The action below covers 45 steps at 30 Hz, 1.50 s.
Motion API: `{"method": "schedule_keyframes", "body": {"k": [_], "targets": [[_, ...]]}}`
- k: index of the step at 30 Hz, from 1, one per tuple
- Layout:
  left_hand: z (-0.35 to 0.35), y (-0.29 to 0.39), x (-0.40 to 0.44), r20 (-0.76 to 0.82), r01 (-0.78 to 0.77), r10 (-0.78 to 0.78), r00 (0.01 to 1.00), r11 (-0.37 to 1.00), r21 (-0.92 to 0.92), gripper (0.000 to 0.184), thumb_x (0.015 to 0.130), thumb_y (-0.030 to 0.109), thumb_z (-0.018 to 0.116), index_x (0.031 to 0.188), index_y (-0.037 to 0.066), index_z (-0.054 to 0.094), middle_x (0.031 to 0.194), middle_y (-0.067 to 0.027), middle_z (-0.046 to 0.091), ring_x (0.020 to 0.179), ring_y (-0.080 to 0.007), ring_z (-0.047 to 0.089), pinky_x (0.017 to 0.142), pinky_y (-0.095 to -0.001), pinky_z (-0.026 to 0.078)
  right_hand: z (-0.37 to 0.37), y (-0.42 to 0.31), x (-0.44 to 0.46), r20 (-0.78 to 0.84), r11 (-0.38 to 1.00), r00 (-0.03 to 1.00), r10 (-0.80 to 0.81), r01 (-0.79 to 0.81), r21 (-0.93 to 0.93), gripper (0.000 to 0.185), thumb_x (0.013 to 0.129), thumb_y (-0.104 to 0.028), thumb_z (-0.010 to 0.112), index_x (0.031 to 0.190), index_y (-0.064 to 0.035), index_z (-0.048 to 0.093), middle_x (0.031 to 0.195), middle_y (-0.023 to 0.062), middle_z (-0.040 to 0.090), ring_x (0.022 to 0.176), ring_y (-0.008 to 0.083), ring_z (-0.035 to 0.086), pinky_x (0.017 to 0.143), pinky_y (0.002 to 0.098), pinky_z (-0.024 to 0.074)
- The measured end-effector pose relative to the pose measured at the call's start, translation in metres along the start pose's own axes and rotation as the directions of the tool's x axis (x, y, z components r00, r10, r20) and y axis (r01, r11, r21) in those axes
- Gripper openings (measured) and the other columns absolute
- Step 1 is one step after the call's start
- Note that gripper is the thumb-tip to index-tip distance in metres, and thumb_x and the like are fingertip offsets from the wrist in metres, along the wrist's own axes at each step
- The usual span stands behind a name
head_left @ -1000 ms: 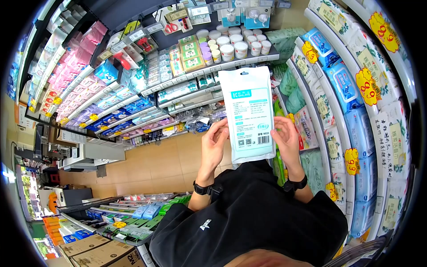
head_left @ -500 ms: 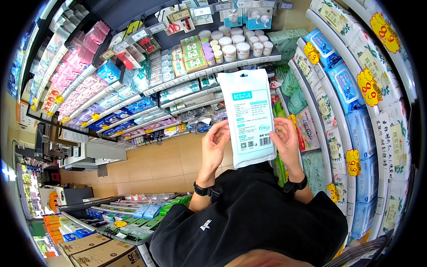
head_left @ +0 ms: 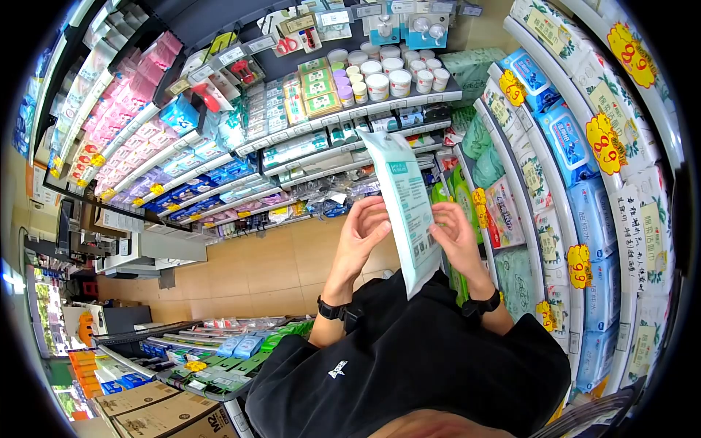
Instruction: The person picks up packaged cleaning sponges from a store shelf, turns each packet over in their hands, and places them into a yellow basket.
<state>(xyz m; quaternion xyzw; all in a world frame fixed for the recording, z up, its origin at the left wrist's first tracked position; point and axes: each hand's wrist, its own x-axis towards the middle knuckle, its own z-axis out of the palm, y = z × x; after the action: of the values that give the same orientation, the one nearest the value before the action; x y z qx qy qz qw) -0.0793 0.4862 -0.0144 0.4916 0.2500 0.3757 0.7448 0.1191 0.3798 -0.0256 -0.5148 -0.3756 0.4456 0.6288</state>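
Observation:
A flat white-and-teal plastic packet (head_left: 410,212) with printed text and codes on its face is upright in front of my chest, turned at an angle. My left hand (head_left: 363,232) is at its left edge, fingers curled and thumb tip against the side. On the right edge, my right hand (head_left: 458,239) pinches the packet between thumb and fingers. What the fingertips do behind the packet is partly hidden. A dark watch or band is on each wrist.
Ahead, a shelf (head_left: 343,117) carries white tubs (head_left: 377,86) and small boxes. Blue wipe packs (head_left: 569,142) with yellow price tags line the right-hand shelves. Tiled floor (head_left: 270,263) lies to the left; cardboard boxes (head_left: 171,420) stand at lower left.
The packet has turned from facing me nearly flat to a slanted, edge-on angle, and its top sits slightly lower. My right hand has shifted a little left.

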Motion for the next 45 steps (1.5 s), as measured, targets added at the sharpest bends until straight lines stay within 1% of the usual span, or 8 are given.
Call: {"method": "schedule_keyframes", "body": {"k": [5, 11, 15, 18, 20, 23, 33, 45], "targets": [[-0.006, -0.014, -0.004, 0.139, 0.152, -0.158, 0.978, 0.987, 0.051, 0.076, 0.095, 0.044, 0.066, 0.149, 0.003, 0.033, 0.147, -0.0169, 0.044, 0.131, -0.0243, 0.049, 0.109, -0.0411, 0.040, 0.012, 0.001, -0.007, 0.096, 0.997, 0.993, 0.061, -0.065, 0.029, 0.041, 0.094, 0.000, 0.062, 0.131, -0.0007, 0.045, 0.124, 0.0099, 0.057, 0.112, 0.0154, 0.058, 0.096, 0.0287, 0.0489], [0.002, -0.017, -0.009, 0.182, 0.210, -0.216, 0.959, 0.976, 0.051, 0.091, 0.092, 0.062, 0.060, 0.153, 0.005, 0.024, 0.150, -0.0148, 0.041, 0.135, -0.0268, 0.045, 0.110, -0.0447, 0.038, 0.018, 0.006, -0.008, 0.213, 0.999, 0.976, 0.033, -0.040, 0.029, 0.041, 0.100, -0.006, 0.057, 0.138, 0.0002, 0.043, 0.130, 0.0124, 0.057, 0.118, 0.0195, 0.058, 0.100, 0.0320, 0.0487], [0.001, -0.021, -0.009, 0.202, 0.212, -0.225, 0.953, 0.974, 0.084, 0.093, 0.092, 0.063, 0.060, 0.154, 0.005, 0.022, 0.152, -0.0153, 0.040, 0.138, -0.0286, 0.042, 0.112, -0.0455, 0.036, 0.020, 0.000, -0.008, 0.276, 0.993, 0.956, 0.104, -0.085, -0.081, 0.038, 0.102, -0.011, 0.053, 0.138, 0.0027, 0.047, 0.132, 0.0142, 0.058, 0.120, 0.0210, 0.059, 0.102, 0.0324, 0.0472], [0.000, -0.020, -0.009, 0.147, 0.135, -0.155, 0.977, 0.981, 0.142, 0.093, 0.093, 0.061, 0.060, 0.154, 0.003, 0.022, 0.152, -0.0178, 0.039, 0.139, -0.0296, 0.040, 0.113, -0.0449, 0.035, 0.015, -0.004, -0.008, 0.264, 0.990, 0.957, 0.117, -0.090, -0.111, 0.034, 0.102, -0.010, 0.053, 0.132, 0.0046, 0.053, 0.129, 0.0132, 0.061, 0.118, 0.0196, 0.061, 0.102, 0.0310, 0.0468], [-0.001, -0.017, -0.009, 0.051, 0.141, -0.152, 0.987, 0.975, 0.170, 0.094, 0.094, 0.048, 0.066, 0.155, 0.000, 0.013, 0.151, -0.0216, 0.036, 0.138, -0.0304, 0.040, 0.114, -0.0421, 0.034, 0.013, -0.015, -0.008, 0.160, 0.980, 0.983, 0.091, -0.060, -0.189, 0.029, 0.103, -0.011, 0.049, 0.124, 0.0050, 0.060, 0.116, 0.0088, 0.065, 0.108, 0.0146, 0.062, 0.095, 0.0270, 0.0475], [-0.001, -0.010, -0.011, -0.003, 0.173, -0.175, 0.985, 0.970, 0.170, 0.086, 0.096, 0.044, 0.066, 0.153, -0.001, 0.019, 0.148, -0.0206, 0.040, 0.129, -0.0280, 0.049, 0.107, -0.0410, 0.041, -0.001, -0.006, -0.006, 0.018, 0.999, 0.999, 0.027, -0.028, 0.040, 0.032, 0.106, -0.019, 0.042, 0.117, 0.0030, 0.062, 0.101, 0.0042, 0.064, 0.091, 0.0091, 0.057, 0.083, 0.0238, 0.0449], [0.001, 0.006, -0.019, -0.052, 0.163, -0.158, 0.986, 0.979, 0.119, 0.044, 0.102, 0.018, 0.060, 0.140, 0.004, 0.044, 0.129, -0.0082, 0.058, 0.101, -0.0128, 0.064, 0.082, -0.0275, 0.052, -0.008, -0.004, -0.018, -0.098, 0.991, 0.994, 0.046, -0.059, -0.124, 0.025, 0.101, -0.017, 0.057, 0.114, 0.0037, 0.062, 0.094, 0.0018, 0.065, 0.084, 0.0050, 0.056, 0.075, 0.0212, 0.0435], [0.026, -0.001, -0.015, 0.117, 0.076, -0.088, 0.989, 0.992, 0.102, 0.040, 0.098, 0.008, 0.062, 0.135, -0.001, 0.050, 0.123, -0.0099, 0.064, 0.100, -0.0110, 0.064, 0.089, -0.0254, 0.049, -0.022, -0.021, -0.075, -0.178, 1.000, 0.984, 0.022, -0.024, -0.011, 0.022, 0.098, -0.010, 0.060, 0.115, 0.0058, 0.062, 0.101, 0.0066, 0.068, 0.093, 0.0100, 0.062, 0.084, 0.0242, 0.0476]]}}
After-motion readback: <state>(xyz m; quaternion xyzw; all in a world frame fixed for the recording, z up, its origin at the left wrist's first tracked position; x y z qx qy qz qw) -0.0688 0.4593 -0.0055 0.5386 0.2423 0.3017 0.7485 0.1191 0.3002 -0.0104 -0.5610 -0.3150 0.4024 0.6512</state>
